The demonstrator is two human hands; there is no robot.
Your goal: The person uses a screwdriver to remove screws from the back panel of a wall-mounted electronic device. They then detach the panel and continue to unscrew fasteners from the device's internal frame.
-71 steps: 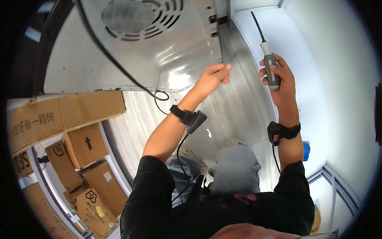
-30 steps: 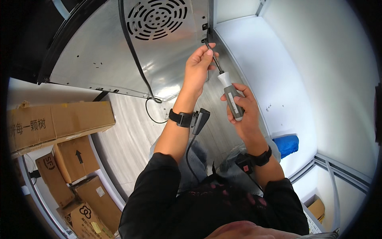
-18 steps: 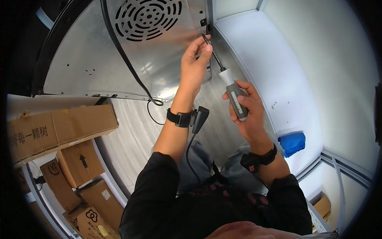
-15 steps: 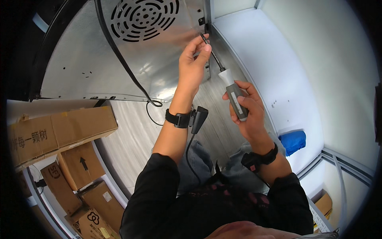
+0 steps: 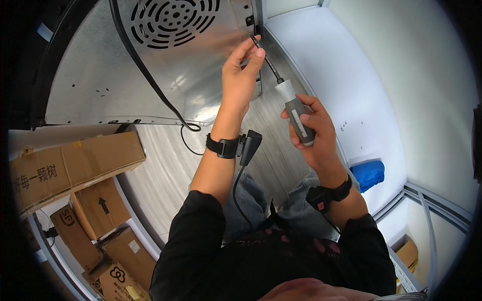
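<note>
A screwdriver (image 5: 298,120) with a grey handle, pale collar and long dark shaft slants up and left. My right hand (image 5: 317,131) is wrapped round its handle. The thumb and fingers of my left hand (image 5: 245,64) pinch the shaft close to its tip. That tip is at the right edge of a bare metal panel (image 5: 165,83), by a small dark bracket (image 5: 249,20). I cannot make out whether it touches a screw there. The panel has a round pattern of vent slots (image 5: 175,16) and small holes along its edges.
A thick black cable (image 5: 143,67) hangs across the panel and loops at its lower edge. Cardboard boxes (image 5: 103,155) are stacked at the left. On the right stands a white panel (image 5: 321,60) in a metal frame, with a blue bundle (image 5: 368,175) near its lower end.
Both hands and the screwdriver have shifted slightly up in the picture. The metal panel appears a little further up and left. My grip on the screwdriver looks the same.
</note>
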